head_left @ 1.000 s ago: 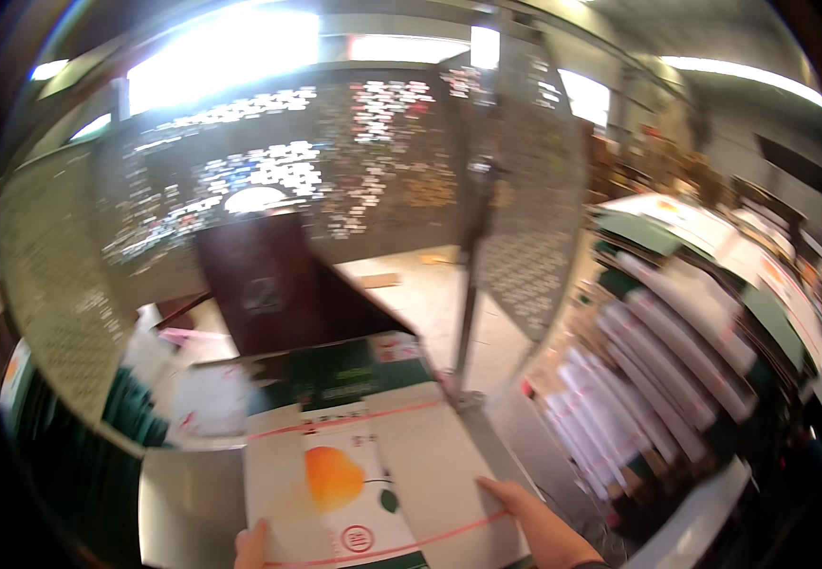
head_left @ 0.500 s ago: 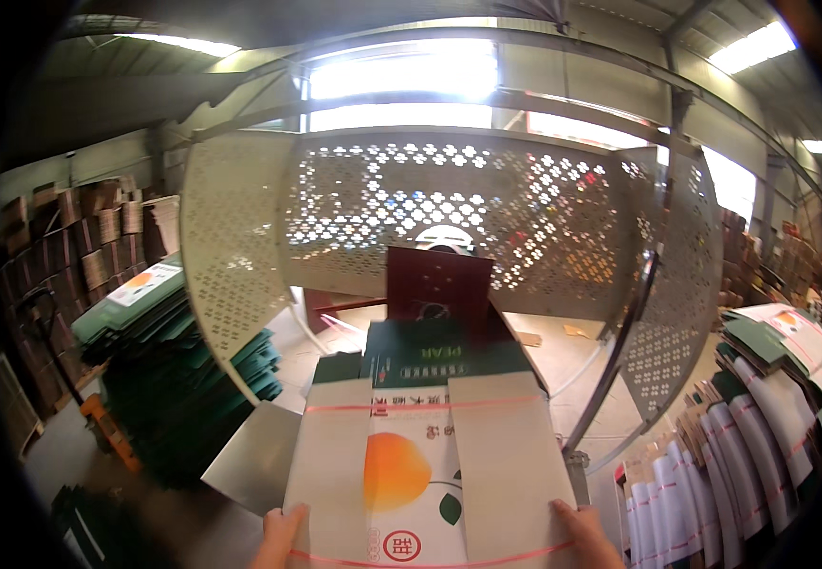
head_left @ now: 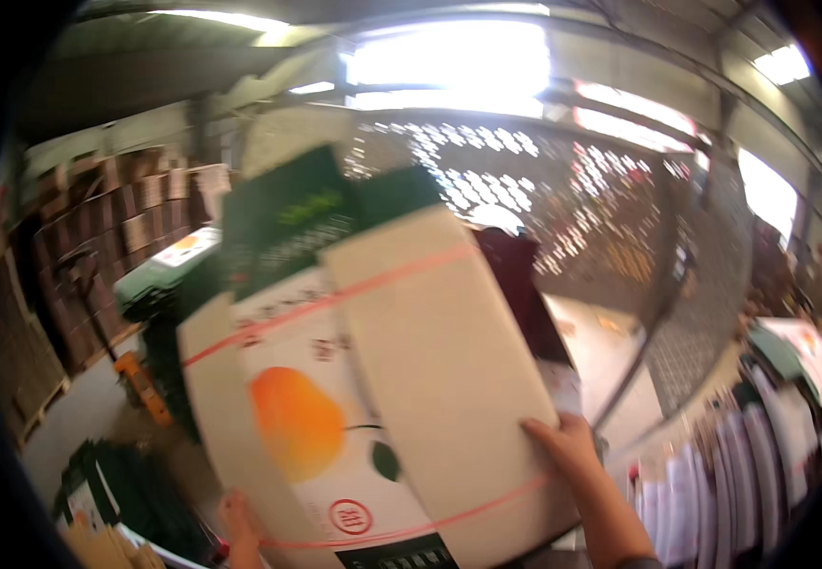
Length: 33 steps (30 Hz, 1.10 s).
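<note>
Evidently a handling step: the strapped bundle of flattened fruit-print cartons is held tilted before the person, fingers of left hand and right hand clamped on opposite edges; moving it presumably calls for even support.

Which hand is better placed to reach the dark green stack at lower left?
Probably the left hand: it grips the bundle on the side nearer that stack; the right hand grips the opposite edge.
</note>
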Available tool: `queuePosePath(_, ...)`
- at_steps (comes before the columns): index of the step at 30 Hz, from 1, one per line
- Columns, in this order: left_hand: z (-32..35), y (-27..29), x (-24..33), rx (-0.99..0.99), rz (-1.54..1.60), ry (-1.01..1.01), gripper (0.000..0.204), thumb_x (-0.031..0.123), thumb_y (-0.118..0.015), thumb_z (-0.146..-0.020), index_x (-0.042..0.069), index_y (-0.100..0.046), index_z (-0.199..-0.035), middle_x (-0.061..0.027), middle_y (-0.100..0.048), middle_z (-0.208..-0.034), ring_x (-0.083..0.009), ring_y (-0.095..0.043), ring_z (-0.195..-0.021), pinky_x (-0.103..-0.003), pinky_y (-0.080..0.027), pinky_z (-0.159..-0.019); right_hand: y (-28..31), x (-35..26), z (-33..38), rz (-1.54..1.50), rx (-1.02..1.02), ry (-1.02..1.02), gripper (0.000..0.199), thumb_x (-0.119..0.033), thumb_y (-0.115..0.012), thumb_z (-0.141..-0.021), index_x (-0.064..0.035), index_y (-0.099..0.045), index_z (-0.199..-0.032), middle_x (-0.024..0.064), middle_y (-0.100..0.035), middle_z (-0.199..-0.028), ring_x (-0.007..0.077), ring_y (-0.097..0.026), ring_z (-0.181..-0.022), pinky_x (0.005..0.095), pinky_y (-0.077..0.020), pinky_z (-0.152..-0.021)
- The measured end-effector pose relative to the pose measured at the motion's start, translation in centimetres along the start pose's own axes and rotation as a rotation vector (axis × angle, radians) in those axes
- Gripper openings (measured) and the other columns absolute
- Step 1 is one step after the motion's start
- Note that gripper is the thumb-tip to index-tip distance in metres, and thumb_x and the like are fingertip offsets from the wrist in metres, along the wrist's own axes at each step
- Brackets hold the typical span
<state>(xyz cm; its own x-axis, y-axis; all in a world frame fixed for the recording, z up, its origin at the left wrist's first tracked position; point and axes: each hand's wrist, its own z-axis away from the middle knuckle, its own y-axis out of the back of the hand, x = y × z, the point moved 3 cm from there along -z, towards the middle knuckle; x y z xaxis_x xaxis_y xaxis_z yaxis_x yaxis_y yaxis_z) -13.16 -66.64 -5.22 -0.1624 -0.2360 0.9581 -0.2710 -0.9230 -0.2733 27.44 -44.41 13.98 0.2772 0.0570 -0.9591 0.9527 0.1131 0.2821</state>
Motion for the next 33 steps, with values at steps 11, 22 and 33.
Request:
queuePosePath(11, -5.0, -14.9, 6.9, -0.2, 0.065, -0.178, 0.035, 0.031, -0.048, -0.072, 0.004, -0.04, -0.093, -0.006, -0.041, -0.084, -0.0182, -0.039, -0.075, -0.03, -0.035, -0.063, 2.4, -14.6, -0.4, 0.105, 0.213, 0.539, 0.034, -0.025, -0.068, -0.057, 0.0032, -0.055, -0.073, 0.009, -0.057, -0.065, 0.0121, -0.054, -0.053, 0.0223, -0.044, -0.049)
queuePosePath(22, 1.7, -41.0, 12.7, -0.759, 0.521, -0.099, 0.046, 0.037, -0.041, -0.076, 0.007, -0.03, -0.109, -0.0103, -0.035, -0.104, -0.0233, -0.035, -0.095, -0.034, -0.033, -0.077, 13.6, -24.1, 14.2, 0.274, 0.893, 0.667, 0.046, -0.035, -0.061, -0.063, 0.0067, -0.053, -0.082, 0.0139, -0.056, -0.07, 0.018, -0.055, -0.061, 0.0243, -0.0453, -0.054)
queuePosePath(33, 25.5, -55.3, 14.6, -1.395, 0.889, 0.466, 0.049, 0.036, -0.043, -0.077, 0.005, -0.03, -0.114, -0.0095, -0.036, -0.11, -0.022, -0.038, -0.098, -0.034, -0.033, -0.082, 27.4, -26.6, 26.8, 0.69, 1.529, 0.543, 0.053, -0.04, -0.06, -0.061, 0.0046, -0.051, -0.087, 0.0107, -0.054, -0.077, 0.0143, -0.054, -0.066, 0.0238, -0.0425, -0.059)
